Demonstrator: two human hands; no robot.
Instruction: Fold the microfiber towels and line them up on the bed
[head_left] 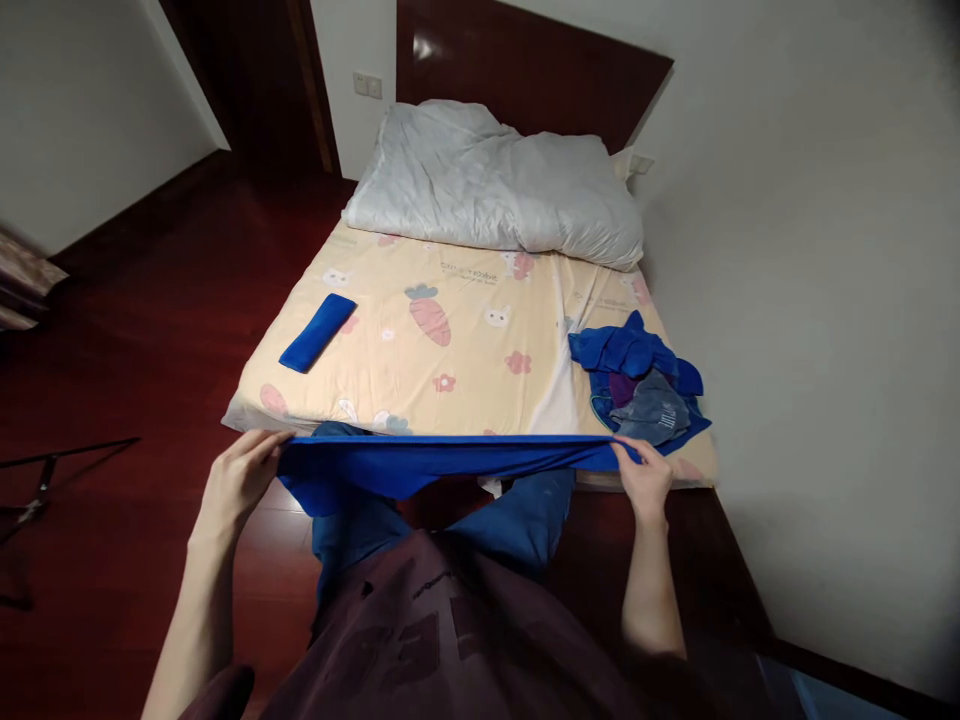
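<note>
A blue cloth (390, 462) is stretched taut between my two hands, just above my thighs at the foot of the bed. My left hand (244, 470) pinches its left corner, and the cloth hangs lower on that side. At the other end, my right hand (645, 472) pinches the right corner between thumb and fingers. On the bed's left side lies a neatly folded blue cloth (318, 332). A crumpled pile of blue cloths (626, 350) with a grey-blue piece (654, 408) and a purple piece sits near the right edge.
The bed (480, 340) has a yellow sheet with carrot and bunny prints. A grey-white quilt (495, 185) is bunched by the dark headboard (517, 65). A wall (817, 300) runs along the right. On the left floor stands a thin black frame (45, 485).
</note>
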